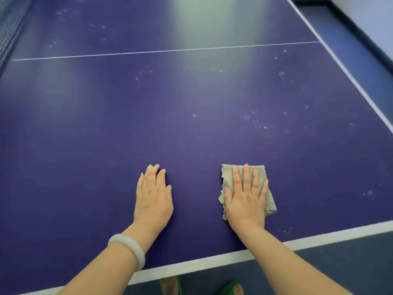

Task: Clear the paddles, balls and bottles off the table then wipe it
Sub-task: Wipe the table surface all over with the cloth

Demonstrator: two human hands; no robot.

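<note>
Big purple table-tennis worktop [106, 135] fills your view, with a white border stripe [212, 262] along the near edge. No paddles, balls or bottles show on the part in frame, so I'd judge clearing is done and you're in the wipe step.

Dark mesh net [10, 28] sits at the far left.

Both forearms reach straight in over the near edge, palms down. Your left hand [153, 196] lies flat on bare worktop, fingers straight and together, holding nothing. It looks like a brace.

Your right hand [244, 201] presses flat on the folded grey-beige terry cloth [270, 201], fingers [246, 177] straight and slightly spread. They aren't curled round it. The cloth is near the front edge, right of centre.

There's a pale stone bangle [129, 245] on your left wrist.

White dusty specks [255, 121] lie ahead and right of the cloth, with more further out. The next move calls for steady downward pressure and a push forward-right through those marks.
</note>
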